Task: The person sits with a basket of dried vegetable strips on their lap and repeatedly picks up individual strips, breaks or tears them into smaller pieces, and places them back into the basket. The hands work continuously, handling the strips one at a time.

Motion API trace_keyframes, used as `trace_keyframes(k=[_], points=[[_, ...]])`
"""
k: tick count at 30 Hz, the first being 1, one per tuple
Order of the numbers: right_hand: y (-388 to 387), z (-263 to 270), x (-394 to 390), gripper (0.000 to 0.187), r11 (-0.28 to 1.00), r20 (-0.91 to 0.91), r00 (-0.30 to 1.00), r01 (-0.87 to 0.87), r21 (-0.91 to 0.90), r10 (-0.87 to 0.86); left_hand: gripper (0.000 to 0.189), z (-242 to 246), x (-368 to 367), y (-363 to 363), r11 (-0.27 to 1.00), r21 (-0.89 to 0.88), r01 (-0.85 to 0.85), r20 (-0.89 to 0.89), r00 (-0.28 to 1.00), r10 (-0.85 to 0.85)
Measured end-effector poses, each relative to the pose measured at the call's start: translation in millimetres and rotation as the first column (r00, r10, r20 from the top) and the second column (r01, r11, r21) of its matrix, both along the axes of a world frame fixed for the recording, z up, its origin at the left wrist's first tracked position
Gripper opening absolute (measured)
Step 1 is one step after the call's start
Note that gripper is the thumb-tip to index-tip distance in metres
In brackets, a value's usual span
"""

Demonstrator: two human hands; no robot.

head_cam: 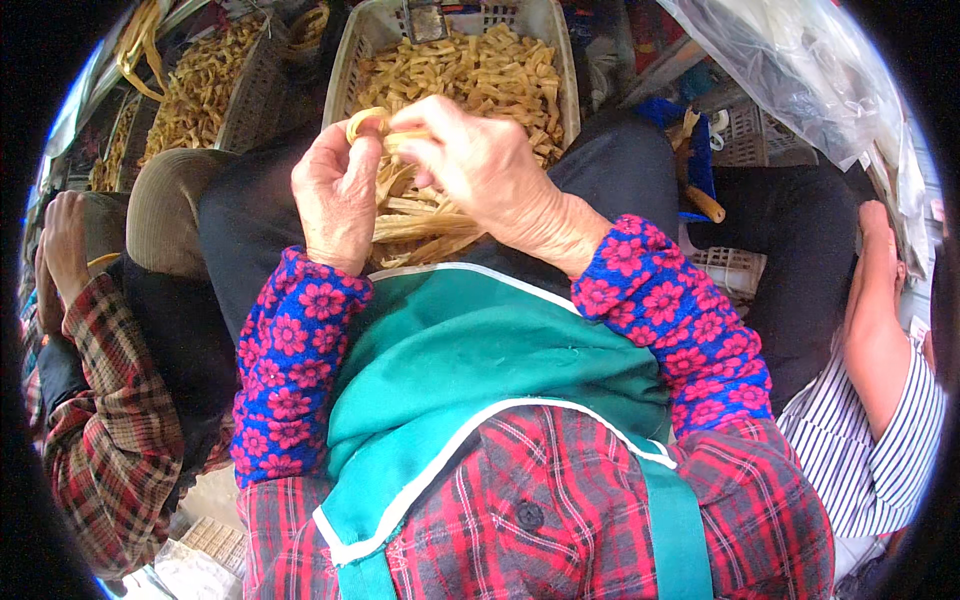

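My left hand point(337, 180) pinches a yellow looped strip point(367, 122) between thumb and fingers. At its right, my right hand point(480, 165) holds the other part of the same pliable strip, fingers bent around it. Below both hands, long flat tan strips point(427, 225) lie in a loose bunch near my lap. Beyond the hands stands a pale plastic basket point(571, 75) holding many short, folded or knotted tan pieces point(480, 67). A small dark-framed object point(427, 22) rests at the basket's far side. What the strips are made of cannot be told.
At left, a person in a plaid sleeve point(127, 360) sits close by, near more baskets of tan pieces point(202, 82). A person in a striped shirt point(862, 442) sits at right. A blue object point(701, 161) with a wooden handle point(705, 204) and clear plastic sheeting point(795, 67) are at upper right.
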State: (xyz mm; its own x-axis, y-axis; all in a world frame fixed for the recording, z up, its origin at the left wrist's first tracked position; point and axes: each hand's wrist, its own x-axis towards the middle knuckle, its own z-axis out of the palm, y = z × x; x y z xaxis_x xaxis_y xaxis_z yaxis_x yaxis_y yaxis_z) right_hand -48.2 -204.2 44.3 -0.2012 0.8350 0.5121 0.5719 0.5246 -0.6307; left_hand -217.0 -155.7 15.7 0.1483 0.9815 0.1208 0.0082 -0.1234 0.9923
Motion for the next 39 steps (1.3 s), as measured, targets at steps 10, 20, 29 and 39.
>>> trace_keyframes(k=[10, 20, 29, 39], points=[[30.3, 18.1, 58.1, 0.012, 0.91, -0.251, 0.959, -0.218, -0.352, 0.132, 0.023, 36.9, 20.8, -10.6, 0.864, -0.39, 0.319, 0.217, 0.944, -0.25], [31.4, 2.0, 51.7, 0.018, 0.942, -0.313, 0.949, -0.142, -0.303, 0.043, 0.016, 25.6, 20.1, 0.7, 0.904, -0.363, 0.225, 0.092, 0.974, -0.206], [10.1, 20.1, 54.9, 0.019, 0.989, 0.169, 0.978, -0.103, -0.108, 0.12, 0.012, 30.4, 28.0, -13.1, 0.937, -0.23, 0.262, 0.223, 0.952, -0.211], [2.9, 17.5, 90.0, 0.023, 0.927, -0.105, 0.994, -0.056, -0.37, 0.019, 0.014, 29.3, -16.9, 10.5, 0.91, -0.078, 0.408, -0.135, 0.9, -0.415]])
